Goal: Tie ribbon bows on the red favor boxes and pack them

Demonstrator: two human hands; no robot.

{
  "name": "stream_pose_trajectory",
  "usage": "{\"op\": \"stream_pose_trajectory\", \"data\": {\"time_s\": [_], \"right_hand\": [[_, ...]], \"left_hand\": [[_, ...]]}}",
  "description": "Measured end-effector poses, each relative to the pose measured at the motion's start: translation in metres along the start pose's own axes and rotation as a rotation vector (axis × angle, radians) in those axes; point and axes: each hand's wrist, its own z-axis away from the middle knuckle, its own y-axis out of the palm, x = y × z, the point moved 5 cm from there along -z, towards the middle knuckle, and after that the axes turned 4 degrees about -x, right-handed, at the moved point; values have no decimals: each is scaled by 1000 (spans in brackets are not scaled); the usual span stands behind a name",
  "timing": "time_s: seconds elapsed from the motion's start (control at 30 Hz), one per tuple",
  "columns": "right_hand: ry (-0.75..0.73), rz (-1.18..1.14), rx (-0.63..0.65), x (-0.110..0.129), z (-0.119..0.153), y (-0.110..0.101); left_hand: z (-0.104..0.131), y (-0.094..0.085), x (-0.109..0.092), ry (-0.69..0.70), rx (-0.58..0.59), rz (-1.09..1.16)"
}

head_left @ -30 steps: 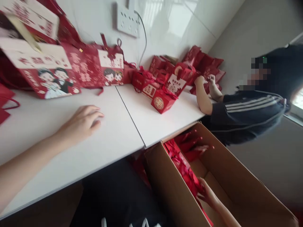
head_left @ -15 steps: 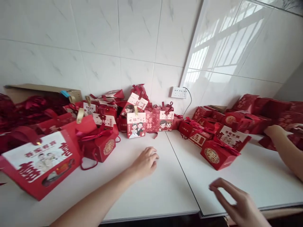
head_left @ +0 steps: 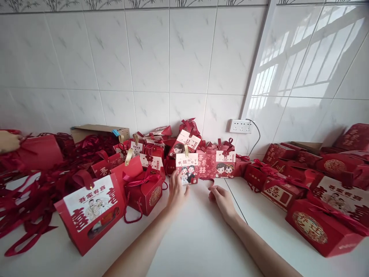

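My left hand (head_left: 176, 192) is at the left front edge of a small red and white box (head_left: 186, 169) with a cartoon couple, its fingers apart and nothing held in them. Over the white tabletop (head_left: 198, 231), my right hand (head_left: 220, 198) has its fingers bent together beside a dark red ribbon loop (head_left: 208, 180); whether anything is between them is hidden. Behind it stand a pink-red patterned box (head_left: 206, 163) and a box with two cartoon faces (head_left: 225, 164).
Red gift boxes (head_left: 92, 211) and loose dark red ribbons (head_left: 31, 223) cover the left side. More boxes (head_left: 325, 227) stand at right. A cardboard box (head_left: 100, 132) and a socket strip (head_left: 240, 126) are behind. Another person's hand (head_left: 8, 141) shows at far left.
The view has turned left. My left hand has moved forward to the cartoon couple box, and my right hand has come in towards the middle. Another person's hand now shows at far left.
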Motion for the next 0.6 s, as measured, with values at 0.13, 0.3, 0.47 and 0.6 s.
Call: {"op": "stream_pose_trajectory", "data": {"time_s": [0.13, 0.3, 0.47, 0.6], "right_hand": [[96, -50, 26, -7, 8, -8], [125, -38, 39, -5, 15, -7], [110, -12, 48, -4, 16, -4], [97, 2, 49, -3, 18, -5]], "left_hand": [[-14, 0, 42, -285, -75, 58], [-24, 3, 68, -478, -76, 125], [-20, 3, 63, -508, -6, 154], [-17, 2, 55, -495, 20, 181]]}}
